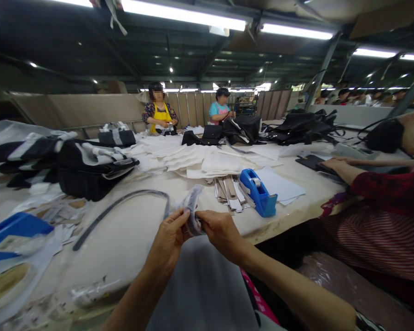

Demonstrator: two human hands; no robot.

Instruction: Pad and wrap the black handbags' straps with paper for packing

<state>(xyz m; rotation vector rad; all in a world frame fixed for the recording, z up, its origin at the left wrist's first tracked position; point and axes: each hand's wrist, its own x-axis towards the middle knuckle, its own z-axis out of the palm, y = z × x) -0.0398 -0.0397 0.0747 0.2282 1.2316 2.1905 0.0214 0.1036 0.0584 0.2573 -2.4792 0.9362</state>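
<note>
In front of me my left hand [171,235] pinches a strap bundle [194,220] wrapped in translucent whitish film. My right hand [221,228] has its fingers closed on the right side of the same bundle. A dark strap [124,195] runs from close behind my left hand in an arc across the table to the left; whether it joins the bundle is hidden. Just beyond my right hand lies a pile of narrow grey and white card strips [229,193]. Beside the strips stands a blue tape dispenser [264,197] with a roll in it.
Black bags with white wrapping [93,170] are heaped at left, more black bags [296,128] at the back right. White sheets [193,156] cover the middle. A blue object [17,234] lies front left. A co-worker's sleeve [386,188] is at right; two people work across the table.
</note>
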